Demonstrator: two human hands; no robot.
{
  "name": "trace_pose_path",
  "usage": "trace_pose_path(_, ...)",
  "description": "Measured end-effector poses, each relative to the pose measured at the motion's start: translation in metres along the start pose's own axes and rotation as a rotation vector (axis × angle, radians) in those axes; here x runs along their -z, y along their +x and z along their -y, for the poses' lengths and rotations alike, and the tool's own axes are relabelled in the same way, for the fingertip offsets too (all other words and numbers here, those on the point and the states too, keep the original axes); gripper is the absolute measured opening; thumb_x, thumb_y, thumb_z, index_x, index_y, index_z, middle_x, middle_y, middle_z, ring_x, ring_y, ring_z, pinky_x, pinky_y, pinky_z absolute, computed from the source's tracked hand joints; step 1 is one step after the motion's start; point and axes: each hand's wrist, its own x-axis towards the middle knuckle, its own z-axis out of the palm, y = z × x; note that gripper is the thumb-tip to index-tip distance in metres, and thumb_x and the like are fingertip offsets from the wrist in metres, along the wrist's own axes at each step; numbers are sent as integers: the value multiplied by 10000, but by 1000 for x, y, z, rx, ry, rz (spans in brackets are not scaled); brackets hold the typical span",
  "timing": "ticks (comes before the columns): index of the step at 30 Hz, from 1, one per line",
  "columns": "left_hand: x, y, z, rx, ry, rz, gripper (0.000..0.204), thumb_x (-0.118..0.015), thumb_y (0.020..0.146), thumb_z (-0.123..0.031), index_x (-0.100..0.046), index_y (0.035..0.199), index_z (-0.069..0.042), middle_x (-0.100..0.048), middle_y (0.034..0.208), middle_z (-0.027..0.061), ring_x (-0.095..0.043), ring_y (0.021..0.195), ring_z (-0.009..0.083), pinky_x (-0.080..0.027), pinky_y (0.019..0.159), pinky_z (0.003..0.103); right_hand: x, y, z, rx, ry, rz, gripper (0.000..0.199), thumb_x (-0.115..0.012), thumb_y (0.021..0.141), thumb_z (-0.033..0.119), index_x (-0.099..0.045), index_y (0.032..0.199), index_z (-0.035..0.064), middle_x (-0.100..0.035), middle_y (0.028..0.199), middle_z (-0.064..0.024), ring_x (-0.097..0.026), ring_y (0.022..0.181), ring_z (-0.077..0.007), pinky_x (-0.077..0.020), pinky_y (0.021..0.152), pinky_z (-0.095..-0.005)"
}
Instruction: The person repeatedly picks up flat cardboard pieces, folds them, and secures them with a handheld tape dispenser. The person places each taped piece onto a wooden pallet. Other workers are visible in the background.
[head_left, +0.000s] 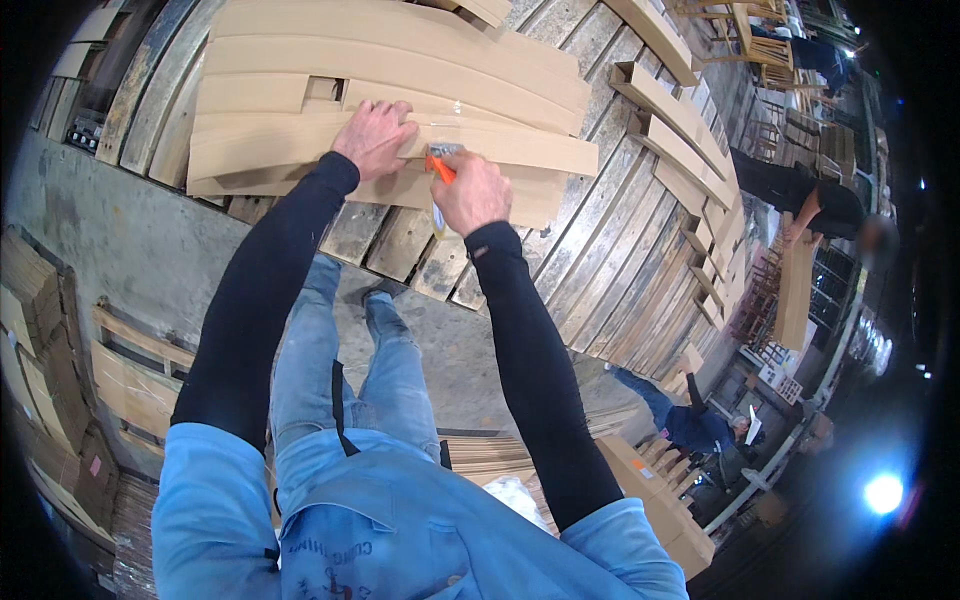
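Note:
A flat piece of folded brown cardboard (pixel 400 60) lies on a wooden slatted table, with several creases and a small rectangular cutout. My left hand (pixel 375 138) presses on its near flap with bent fingers, closed at the flap's edge. Just to the right, my right hand (pixel 472 192) grips an orange tape dispenser (pixel 440 168). The dispenser's metal head touches the cardboard, and part of a tape roll (pixel 438 220) shows below the hand. A shiny strip of clear tape (pixel 452 128) runs over the cardboard just beyond the dispenser.
Folded cardboard channels (pixel 680 140) line the far right of the slatted table (pixel 590 240). Stacked cardboard (pixel 45 350) and a wooden pallet (pixel 140 385) stand at left. One person (pixel 695 425) is at lower right; another (pixel 800 195) handles a long carton (pixel 795 290).

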Motion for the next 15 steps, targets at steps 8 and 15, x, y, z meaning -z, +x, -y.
trace_pose_path(8,-2,7,3,-166,23,-191,492,-800,732,-258,-630,1171,-115,-434,1478,147,-524,1267,322,-429,1038,490,-63,-51,-22,24,156,-224,428,-693,763,140,-720,1185,75,-633,1329,-141,-678,1038,-368,-537,927,-471)
trace_pose_path(15,-3,39,-16,-183,-5,99,562,-759,705,-95,-613,1246,-140,-377,1545,172,-490,1307,366,-447,1044,530,-69,-41,-25,62,153,-260,430,-698,762,119,-713,1185,44,-617,1362,-146,-673,1029,-361,-525,929,-467)
